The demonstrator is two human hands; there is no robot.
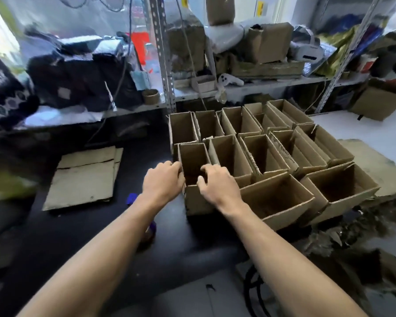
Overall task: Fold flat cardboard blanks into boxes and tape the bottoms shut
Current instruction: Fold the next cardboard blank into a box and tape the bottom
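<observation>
On the dark bench (96, 236) at far left lies a short stack of flat blanks (82, 177), still unfolded, with a roll of tape (150, 96) back on the shelf (272, 86) behind. My left hand (162, 184) curls its fingers over the left wall of the newest box (196, 179), gripping the rim; my right hand (217, 183) hooks over the near right edge of the same box, fingers bent down into the opening, so both grips are closed on cardboard and neither is free. The box stands upright and open-topped at the front left corner of the finished batch (261, 143), touching the box behind it and the one to its right. As I judge it, I am seating this one in line, and it is best done by pressing both walls evenly so the sides stay square and the taped bottom sits flat, then nudging it flush against its neighbours without crushing a rim. The cardboard is plain brown corrugated, thin, with rough, frayed cut edges; the box is tall and narrow, its inside in deep shadow, so the bottom seam cannot be seen. To the right, the wider boxes sit slightly skewed.
</observation>
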